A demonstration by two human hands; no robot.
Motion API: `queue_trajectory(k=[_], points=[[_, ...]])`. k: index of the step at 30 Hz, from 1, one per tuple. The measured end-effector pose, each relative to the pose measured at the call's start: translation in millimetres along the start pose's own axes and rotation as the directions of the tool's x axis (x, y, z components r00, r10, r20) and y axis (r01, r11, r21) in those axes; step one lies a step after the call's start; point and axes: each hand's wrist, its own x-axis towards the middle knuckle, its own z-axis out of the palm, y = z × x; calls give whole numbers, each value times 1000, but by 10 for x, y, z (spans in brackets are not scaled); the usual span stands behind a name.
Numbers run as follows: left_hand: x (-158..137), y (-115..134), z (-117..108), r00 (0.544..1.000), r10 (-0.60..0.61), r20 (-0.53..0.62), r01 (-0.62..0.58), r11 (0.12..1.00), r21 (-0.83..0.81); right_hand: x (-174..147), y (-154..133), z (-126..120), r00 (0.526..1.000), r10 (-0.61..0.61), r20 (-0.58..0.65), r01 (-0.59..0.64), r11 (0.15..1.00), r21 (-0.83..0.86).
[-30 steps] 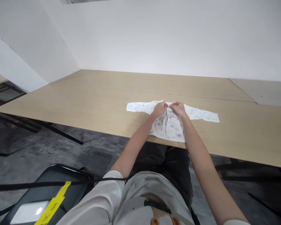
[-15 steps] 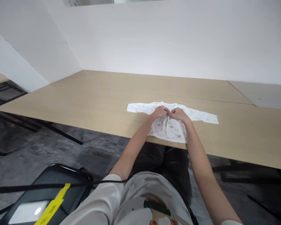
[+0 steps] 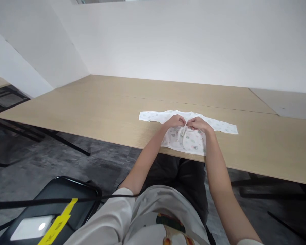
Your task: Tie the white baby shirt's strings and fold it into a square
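Note:
A small white baby shirt with a scattered print lies spread on the table, sleeves stretched to both sides and hem toward me. At the middle of its front opening, my left hand pinches the left edge of the fabric. Close against it, my right hand pinches the other edge, fingertips nearly meeting the left ones. The cloth between them is lifted and gathered a little. Whatever fastener may sit under the fingertips is hidden.
The shirt lies near the front edge of a wide wooden table, which has a seam along its length. A white wall rises behind. At lower left, a black chair carries a white device; a black cable with a yellow tag crosses above.
My right hand has shifted slightly right, and the front edges are pulled up and gathered more between the fingertips. My left hand stays nearly in place.

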Motion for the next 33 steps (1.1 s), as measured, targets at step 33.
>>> queue_trajectory(k=[33], points=[[-100,72,-201,981,-103,162,69,976,205,-149,-127,-4,993,56,108,-44,993,-110]])
